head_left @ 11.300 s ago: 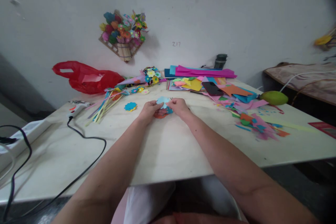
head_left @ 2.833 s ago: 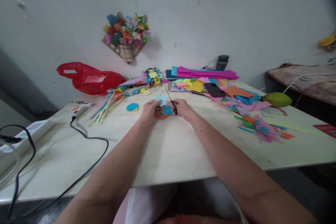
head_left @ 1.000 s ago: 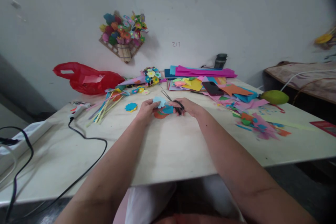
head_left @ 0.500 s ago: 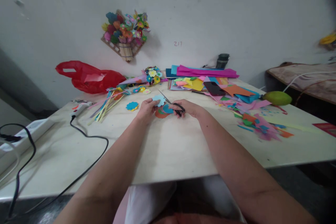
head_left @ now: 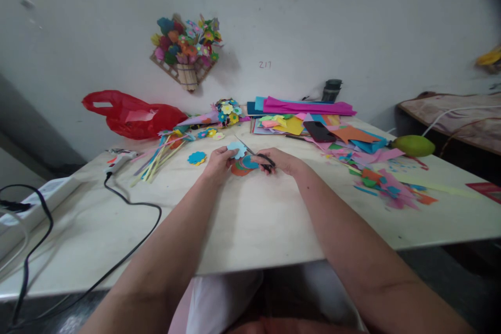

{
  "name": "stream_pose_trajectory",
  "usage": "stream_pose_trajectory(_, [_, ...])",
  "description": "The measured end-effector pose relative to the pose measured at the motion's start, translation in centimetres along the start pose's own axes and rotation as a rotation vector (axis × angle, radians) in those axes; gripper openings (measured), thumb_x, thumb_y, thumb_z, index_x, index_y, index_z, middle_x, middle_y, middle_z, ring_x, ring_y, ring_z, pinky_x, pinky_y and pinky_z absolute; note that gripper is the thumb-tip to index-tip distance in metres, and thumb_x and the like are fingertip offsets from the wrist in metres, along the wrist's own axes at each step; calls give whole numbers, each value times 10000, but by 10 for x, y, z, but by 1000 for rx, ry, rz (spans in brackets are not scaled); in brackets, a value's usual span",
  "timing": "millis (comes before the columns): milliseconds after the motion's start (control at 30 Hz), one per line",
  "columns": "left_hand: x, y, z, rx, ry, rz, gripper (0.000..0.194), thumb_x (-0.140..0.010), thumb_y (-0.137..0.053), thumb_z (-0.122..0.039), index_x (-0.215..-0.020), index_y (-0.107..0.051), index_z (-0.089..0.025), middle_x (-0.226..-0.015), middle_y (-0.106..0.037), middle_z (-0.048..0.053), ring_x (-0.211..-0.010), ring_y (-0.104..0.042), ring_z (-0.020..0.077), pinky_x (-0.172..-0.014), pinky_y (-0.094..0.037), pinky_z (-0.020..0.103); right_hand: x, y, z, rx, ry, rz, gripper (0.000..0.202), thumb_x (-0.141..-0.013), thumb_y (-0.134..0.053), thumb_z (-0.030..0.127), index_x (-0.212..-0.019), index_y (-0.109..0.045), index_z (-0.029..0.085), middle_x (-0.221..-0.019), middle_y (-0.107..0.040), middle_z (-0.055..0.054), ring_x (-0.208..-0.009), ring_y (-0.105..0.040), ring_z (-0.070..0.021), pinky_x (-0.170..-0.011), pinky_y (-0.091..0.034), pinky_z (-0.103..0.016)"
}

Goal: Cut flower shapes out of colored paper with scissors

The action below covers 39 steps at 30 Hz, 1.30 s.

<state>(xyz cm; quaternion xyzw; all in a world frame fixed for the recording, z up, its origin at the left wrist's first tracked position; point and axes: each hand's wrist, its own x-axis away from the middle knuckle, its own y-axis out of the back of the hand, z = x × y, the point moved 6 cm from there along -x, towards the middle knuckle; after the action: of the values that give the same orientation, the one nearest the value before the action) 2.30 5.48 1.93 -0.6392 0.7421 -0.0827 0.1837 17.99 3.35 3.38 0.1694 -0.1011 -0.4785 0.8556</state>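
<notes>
scissors [head_left: 254, 155] handles hidden by fingers [head_left: 274, 162]

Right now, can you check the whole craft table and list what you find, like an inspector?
Surface: pale table, bare in front, crowded at the back.
Job's things: light blue paper flower pinched in the left hand; scissors in the right hand, blades open at the flower; orange and blue cutouts lie under both.
Clutter: paper scraps, coloured paper stack, paper sticks, red plastic bag, green fruit.
Grips: both hands closed on their things.
Cables: black cord runs from the glue gun off the left edge.
Surroundings: paper flower bouquet on the white wall.
</notes>
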Motion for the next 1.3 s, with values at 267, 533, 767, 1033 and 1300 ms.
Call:
stream_pose_trajectory(267, [0,0,0,15,4,-4,187,-576,-715,-182,-722,-643,-91,-692,-666,77,-684,-646,175,-657,-514,275,0,0,0,-1,9,2,312,-776,-569,425,-658,-523,140,-528,-543,9,-384,-485,-59,-307,-278,-157])
stream_pose_trajectory(533, [-2,2,2,19,3,-2,189,-575,-720,-185,-727,-655,-92,-684,-668,66,-660,-643,160,-655,-521,264,-1,-1,-2,-20,-4,11,308,-768,-579,424,-677,-519,136,-527,-535,16,-381,-471,-52,-299,-271,-152])
stream_pose_trajectory(767, [-3,3,2,14,-4,-4,160,-574,-718,-180,-696,-650,-103,-694,-672,65,-670,-645,158,-642,-516,249,-1,-1,-1,-28,-7,16,293,-777,-570,407,-676,-516,137,-521,-529,21,-377,-461,-49,-296,-262,-153])
stream_pose_trajectory(1033, [1,2,-2,-10,28,43,157,-596,-702,-176,-722,-655,-94,-701,-674,74,-687,-648,162,-652,-519,245,0,-2,0,-48,-22,25,248,-764,-600,352,-674,-511,138,-511,-518,26,-372,-456,-48,-290,-244,-156])
stream_pose_trajectory(1300, [0,8,-1,-41,77,61,139,-600,-695,-158,-718,-654,-98,-716,-674,75,-648,-639,149,-625,-526,239,0,-3,-3,-38,-21,35,253,-758,-607,357,-677,-506,139,-498,-513,30,-357,-442,-42,-296,-229,-157])
